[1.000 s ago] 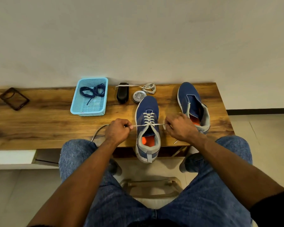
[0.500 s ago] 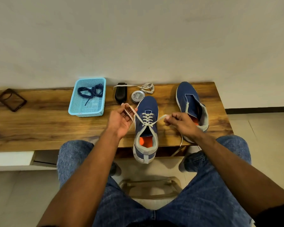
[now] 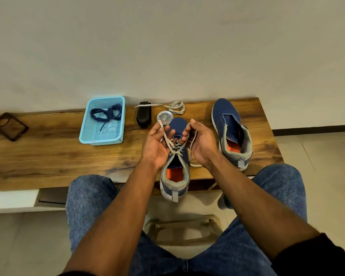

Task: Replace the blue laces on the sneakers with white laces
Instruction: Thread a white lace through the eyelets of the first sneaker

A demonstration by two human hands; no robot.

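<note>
On the table (image 3: pixel 48 156) the near blue sneaker (image 3: pixel 175 170) sits heel toward the person, light and stable. Its white lace (image 3: pixel 168 141) looks soft and limp, best pinched near the ends. The left hand (image 3: pixel 155 145) and right hand (image 3: pixel 202 145) each pinch one lace end, fingers curled.

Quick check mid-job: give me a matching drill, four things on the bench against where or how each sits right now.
Things:
1. blue laces
2. spare white lace
3. right-hand sneaker
4. near sneaker

States:
A. unlaced, by the bench's right end
B. coiled by the wall
C. in the light-blue basket
D. white lace ends held in both hands

Pairs: 1-C, 2-B, 3-A, 4-D
</note>
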